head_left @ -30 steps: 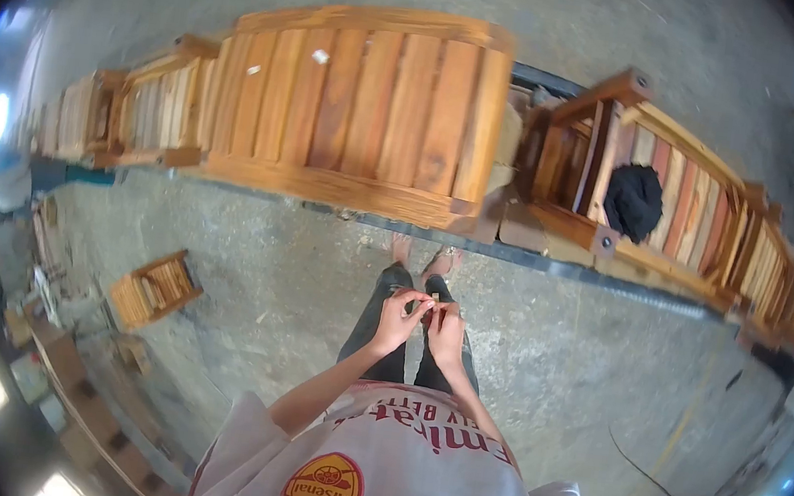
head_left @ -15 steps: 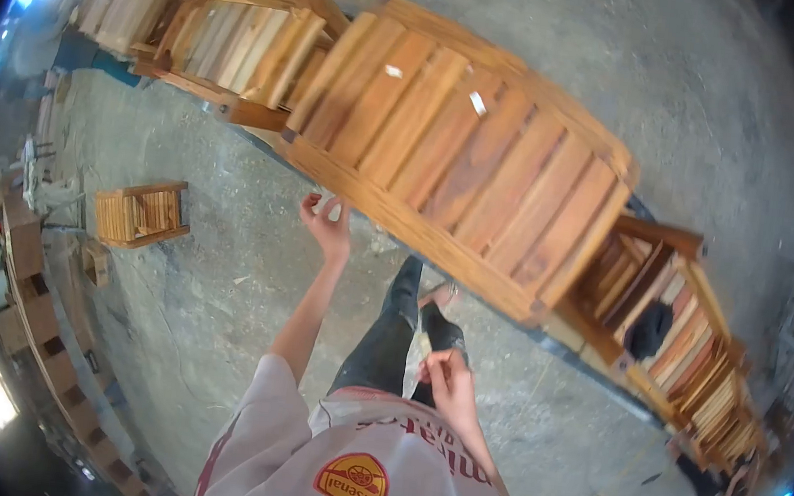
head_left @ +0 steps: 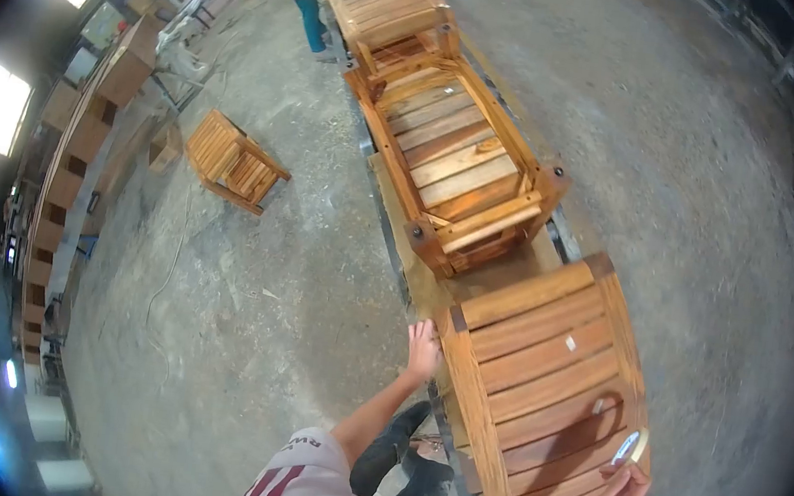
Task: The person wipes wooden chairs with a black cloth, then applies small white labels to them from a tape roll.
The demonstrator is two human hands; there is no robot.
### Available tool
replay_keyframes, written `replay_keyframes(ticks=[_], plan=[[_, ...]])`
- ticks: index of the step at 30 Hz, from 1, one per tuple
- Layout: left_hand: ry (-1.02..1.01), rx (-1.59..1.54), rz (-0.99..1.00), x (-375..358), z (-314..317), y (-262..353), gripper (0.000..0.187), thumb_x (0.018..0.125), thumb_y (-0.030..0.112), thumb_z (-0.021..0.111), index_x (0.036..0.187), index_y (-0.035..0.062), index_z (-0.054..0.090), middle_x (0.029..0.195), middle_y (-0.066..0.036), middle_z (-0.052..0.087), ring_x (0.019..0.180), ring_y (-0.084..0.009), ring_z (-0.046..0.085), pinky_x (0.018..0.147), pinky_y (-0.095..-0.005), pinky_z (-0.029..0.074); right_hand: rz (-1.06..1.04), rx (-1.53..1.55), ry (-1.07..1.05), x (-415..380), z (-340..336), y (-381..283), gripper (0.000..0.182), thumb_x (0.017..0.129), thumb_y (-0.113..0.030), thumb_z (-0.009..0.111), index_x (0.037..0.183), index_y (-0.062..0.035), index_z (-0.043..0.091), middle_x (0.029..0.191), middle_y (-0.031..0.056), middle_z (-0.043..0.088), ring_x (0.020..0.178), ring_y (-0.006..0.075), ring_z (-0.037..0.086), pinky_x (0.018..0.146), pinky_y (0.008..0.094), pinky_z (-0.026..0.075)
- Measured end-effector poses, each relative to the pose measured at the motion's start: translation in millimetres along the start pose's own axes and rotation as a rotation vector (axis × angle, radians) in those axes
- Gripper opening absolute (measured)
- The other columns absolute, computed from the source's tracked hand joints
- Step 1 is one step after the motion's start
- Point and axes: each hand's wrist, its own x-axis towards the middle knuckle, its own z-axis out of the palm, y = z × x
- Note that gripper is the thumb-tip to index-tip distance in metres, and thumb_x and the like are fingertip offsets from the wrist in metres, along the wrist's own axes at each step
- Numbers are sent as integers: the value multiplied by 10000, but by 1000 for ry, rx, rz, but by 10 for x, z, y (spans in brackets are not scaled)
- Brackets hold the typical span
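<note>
In front of me lies a slatted wooden piece of furniture (head_left: 553,379), with small white labels on its slats. My left hand (head_left: 422,351) is at its near left corner, fingers curled and fingertips right at the side frame; what they close on is hidden. My right hand (head_left: 619,491), over the far end of the slats, pinches a small, flat, cream-coloured object (head_left: 630,448) with a whitish-blue patch. I cannot tell what kind of thing that is. The right arm's shadow falls across the slats.
Another slatted wooden frame (head_left: 456,157) with corner legs upward stands beyond, and more wooden furniture (head_left: 386,2) follows along a long low platform (head_left: 391,213). A small slatted wooden piece (head_left: 234,161) stands on the floor at left. A person in teal trousers (head_left: 311,21) is farther back.
My view has swung left along the row. My left hand has come to the furniture's corner, and my right hand has risen from beside my leg to over the slats with the small object.
</note>
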Motion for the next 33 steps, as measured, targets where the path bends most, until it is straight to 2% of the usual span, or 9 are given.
replay_keyframes(ticks=[3,5,8,15,18,21,24,29,33], plan=[[51,-1,11,-37,223,-62,226,604,153,647,672,-62,657,1074,-223,540,1020,-368,468,901,-516,340,-75,-119,158,254,-39,325,135,1018,-96,455,1024,18,526,925,112,602,755,146,560,688,291,481],[115,0,23,-7,169,11,217,600,149,644,663,-59,647,1059,-222,542,999,-369,471,896,-532,338,-156,-250,318,490,-109,661,150,1022,-98,450,1053,19,539,955,116,619,769,154,566,696,310,484],[172,13,35,2,187,12,195,592,144,639,641,-44,632,1040,-216,545,980,-362,476,885,-544,339,-121,-457,411,832,-368,1268,171,1022,-109,455,1100,9,550,1003,114,637,774,167,572,707,319,492],[189,16,79,-22,195,-69,149,556,161,667,624,39,615,1008,-116,562,960,-292,487,850,-516,348,-35,-313,290,1251,-289,1779,184,1012,-126,484,1119,9,550,1005,118,643,744,162,560,707,295,493],[205,33,106,-36,188,-52,156,551,155,677,663,66,615,1019,-80,555,945,-271,489,841,-502,347,-56,-373,251,1227,-314,1812,183,1012,-122,483,1114,14,551,999,122,643,739,160,562,695,294,492],[232,25,91,-64,230,-24,164,556,135,678,702,94,615,1024,-72,538,942,-263,491,846,-495,344,19,-332,210,1256,-372,1915,186,1012,-120,483,1113,19,552,981,125,640,737,159,563,684,292,488],[306,-30,96,-93,252,18,195,571,136,697,755,125,632,1046,-64,526,968,-259,499,855,-482,338,2,-364,185,1278,-368,1926,185,1012,-121,482,1107,22,551,961,126,637,726,159,562,673,293,485],[323,-28,-36,-131,263,103,220,586,152,732,796,169,667,1093,-58,521,1007,-255,513,862,-460,339,7,-421,123,1315,-316,1849,179,1011,-126,485,1087,23,547,953,138,642,712,170,562,666,304,488],[294,31,-8,-90,227,119,233,588,155,742,809,181,675,1121,-54,521,1029,-240,521,865,-451,337,-10,-426,123,1320,-336,1874,178,1007,-135,496,1075,22,546,942,143,646,707,179,568,657,308,490]])
